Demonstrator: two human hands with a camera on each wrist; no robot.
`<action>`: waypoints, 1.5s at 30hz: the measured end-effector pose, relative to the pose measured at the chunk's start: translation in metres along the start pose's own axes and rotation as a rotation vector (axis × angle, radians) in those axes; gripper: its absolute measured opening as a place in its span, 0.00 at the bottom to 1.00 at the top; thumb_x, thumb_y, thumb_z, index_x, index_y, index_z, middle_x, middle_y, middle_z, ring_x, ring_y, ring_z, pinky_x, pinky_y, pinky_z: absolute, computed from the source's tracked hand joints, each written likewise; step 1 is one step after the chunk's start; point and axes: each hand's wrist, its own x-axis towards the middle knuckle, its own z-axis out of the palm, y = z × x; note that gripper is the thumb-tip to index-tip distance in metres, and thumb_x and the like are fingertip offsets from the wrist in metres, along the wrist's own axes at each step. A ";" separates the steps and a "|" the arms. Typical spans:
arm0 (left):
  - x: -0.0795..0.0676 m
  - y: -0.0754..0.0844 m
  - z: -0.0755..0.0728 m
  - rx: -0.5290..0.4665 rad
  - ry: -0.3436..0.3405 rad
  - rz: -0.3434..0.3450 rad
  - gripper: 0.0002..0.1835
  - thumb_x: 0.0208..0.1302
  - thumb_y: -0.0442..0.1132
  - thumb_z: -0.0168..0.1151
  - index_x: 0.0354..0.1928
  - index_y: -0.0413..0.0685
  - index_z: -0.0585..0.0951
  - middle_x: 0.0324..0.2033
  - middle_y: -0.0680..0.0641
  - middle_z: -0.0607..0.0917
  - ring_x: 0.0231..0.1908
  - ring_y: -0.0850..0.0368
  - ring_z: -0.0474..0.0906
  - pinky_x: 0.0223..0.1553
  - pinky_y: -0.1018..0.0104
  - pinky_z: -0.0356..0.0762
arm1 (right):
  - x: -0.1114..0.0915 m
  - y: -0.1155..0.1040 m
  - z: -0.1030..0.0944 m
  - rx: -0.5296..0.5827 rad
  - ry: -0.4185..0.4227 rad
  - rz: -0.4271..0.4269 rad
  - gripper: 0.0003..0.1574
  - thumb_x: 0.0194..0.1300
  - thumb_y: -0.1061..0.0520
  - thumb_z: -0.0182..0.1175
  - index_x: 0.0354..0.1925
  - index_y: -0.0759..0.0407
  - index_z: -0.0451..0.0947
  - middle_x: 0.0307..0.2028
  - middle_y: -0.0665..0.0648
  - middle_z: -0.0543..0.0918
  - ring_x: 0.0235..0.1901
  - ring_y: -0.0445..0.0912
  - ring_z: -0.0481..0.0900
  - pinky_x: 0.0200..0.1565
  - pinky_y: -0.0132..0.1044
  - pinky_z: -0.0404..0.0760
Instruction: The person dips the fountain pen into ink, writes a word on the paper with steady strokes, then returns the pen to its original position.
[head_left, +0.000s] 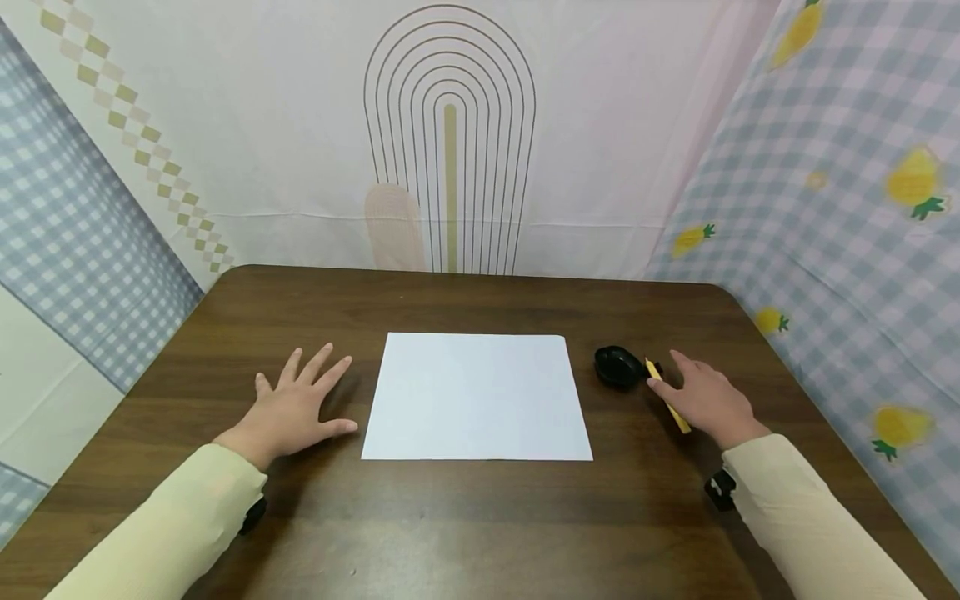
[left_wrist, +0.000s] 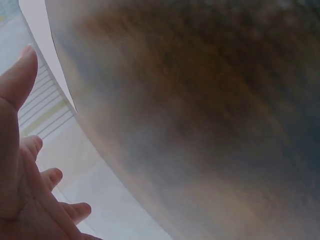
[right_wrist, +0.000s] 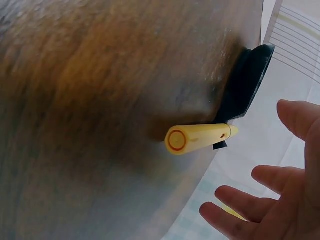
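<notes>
A white sheet of paper (head_left: 477, 397) lies on the brown wooden table. Left of it is my left hand (head_left: 288, 412), palm down with fingers spread and holding nothing; its thumb tip comes near the paper's left edge. To the paper's right sits a small black rounded dish (head_left: 618, 367) with a short handle-like part. A yellow pen (right_wrist: 200, 137), with a pointed tip at its far end, lies against that part. My right hand (head_left: 708, 400) hovers beside the pen, thumb and fingers apart. In the right wrist view a gap shows between the hand and the pen.
The table (head_left: 480, 525) has rounded far corners. Behind it hangs a white cloth (head_left: 277, 125) printed with arches, and a checked cloth (head_left: 847, 275) with yellow fruit borders the right side. Another checked cloth (head_left: 82, 192) hangs at the left.
</notes>
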 end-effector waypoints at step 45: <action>0.010 0.025 0.009 -0.071 -0.133 0.162 0.45 0.58 0.60 0.66 0.74 0.57 0.60 0.74 0.43 0.55 0.69 0.28 0.51 0.52 0.19 0.52 | -0.002 0.011 0.005 0.084 -0.080 0.014 0.41 0.67 0.48 0.60 0.66 0.73 0.63 0.57 0.77 0.72 0.47 0.64 0.77 0.42 0.56 0.76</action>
